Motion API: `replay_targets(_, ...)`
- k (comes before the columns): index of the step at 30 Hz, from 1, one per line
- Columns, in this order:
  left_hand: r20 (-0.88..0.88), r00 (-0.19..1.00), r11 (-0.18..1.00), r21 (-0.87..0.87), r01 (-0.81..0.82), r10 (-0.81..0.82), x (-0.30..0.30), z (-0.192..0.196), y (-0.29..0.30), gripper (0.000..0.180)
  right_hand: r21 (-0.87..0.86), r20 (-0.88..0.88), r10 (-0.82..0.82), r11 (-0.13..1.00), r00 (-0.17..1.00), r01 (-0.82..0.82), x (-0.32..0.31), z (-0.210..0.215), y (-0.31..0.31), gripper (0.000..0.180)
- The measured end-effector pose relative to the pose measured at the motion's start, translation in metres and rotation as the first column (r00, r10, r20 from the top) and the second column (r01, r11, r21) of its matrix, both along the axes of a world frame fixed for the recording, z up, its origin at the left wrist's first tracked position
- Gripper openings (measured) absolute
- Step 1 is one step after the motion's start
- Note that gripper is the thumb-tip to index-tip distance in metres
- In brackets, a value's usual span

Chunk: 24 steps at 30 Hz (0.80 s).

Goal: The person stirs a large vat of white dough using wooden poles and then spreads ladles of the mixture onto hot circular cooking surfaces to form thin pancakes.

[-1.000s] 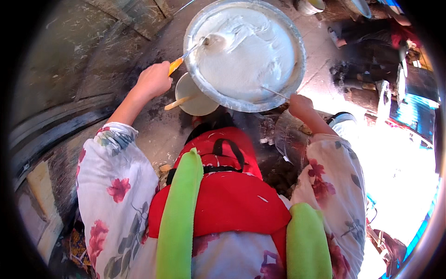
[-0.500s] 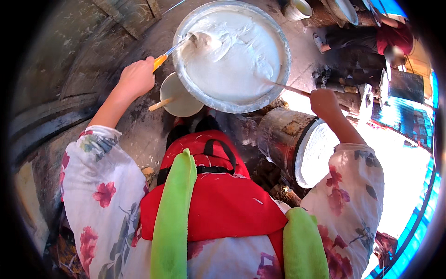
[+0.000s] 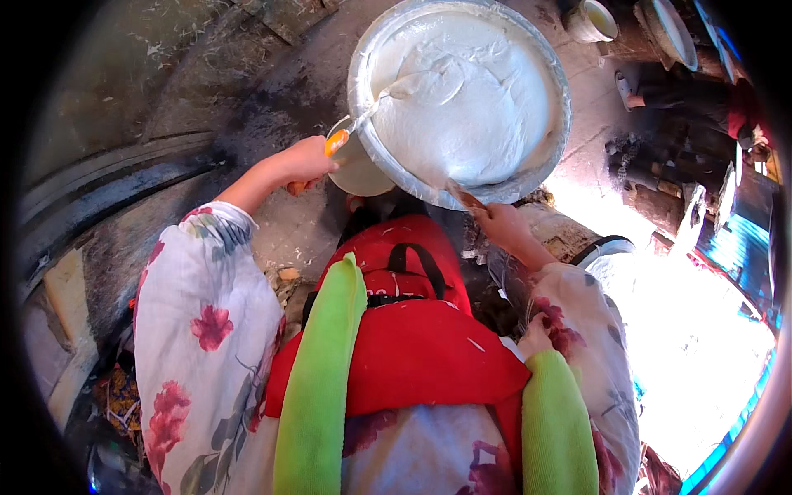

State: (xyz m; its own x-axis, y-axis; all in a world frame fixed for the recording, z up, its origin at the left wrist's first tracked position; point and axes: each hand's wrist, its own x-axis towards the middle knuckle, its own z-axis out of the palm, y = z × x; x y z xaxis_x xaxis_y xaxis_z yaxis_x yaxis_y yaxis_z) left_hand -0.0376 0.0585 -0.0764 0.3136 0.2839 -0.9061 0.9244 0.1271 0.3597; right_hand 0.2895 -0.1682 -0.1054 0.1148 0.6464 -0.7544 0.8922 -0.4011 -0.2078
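Note:
A wide round metal basin [image 3: 560,124] holds thick, wet white paste [image 3: 478,115]. My left hand [image 3: 307,162] grips the orange handle of a metal-shafted tool [image 3: 337,142]; its far end lies in the paste at the left of the basin. At the near rim my right hand [image 3: 505,228] is closed around a flat wooden stick [image 3: 464,195], its tip touching the paste. Partly under the basin's left side stands a pale bucket [image 3: 363,171], mostly hidden.
A large cylindrical drum [image 3: 557,231] with a pale top stands by my right forearm. Fingers [image 3: 536,337], whose I cannot tell, show beside my right sleeve. At the far right, a person in dark trousers [image 3: 672,95] is near a small white bucket [image 3: 591,21].
My right hand has come in toward the basin's near rim, drawing the stick along. My left hand has lowered relative to the basin. The whole view has shifted, so the basin appears farther right.

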Motion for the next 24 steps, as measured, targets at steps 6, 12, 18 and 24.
replay_targets(6,0.132,0.882,0.871,-0.277,-0.406,0.453,0.018,0.031,0.031,0.021,-0.022,-0.374,-0.444,0.882,0.814,0.47,-0.042,-0.042,0.022,0.043)
replay_targets(12,0.126,0.963,0.964,0.09,-0.25,0.238,0.071,0.101,0.071,0.024,-0.452,-0.682,-0.728,0.502,0.077,0.738,-0.03,-0.019,0.094,0.03)
replay_targets(18,0.069,0.991,0.934,0.334,-0.13,0.113,0.083,0.137,0.095,0.025,-0.426,-0.692,-0.715,0.296,-0.097,0.855,0.04,-0.016,0.126,0.027)
replay_targets(24,-0.062,0.997,0.921,0.39,-0.018,0.046,0.081,0.125,0.081,0.026,-0.395,-0.663,-0.73,0.152,-0.166,0.906,0.138,-0.003,0.102,0.025)
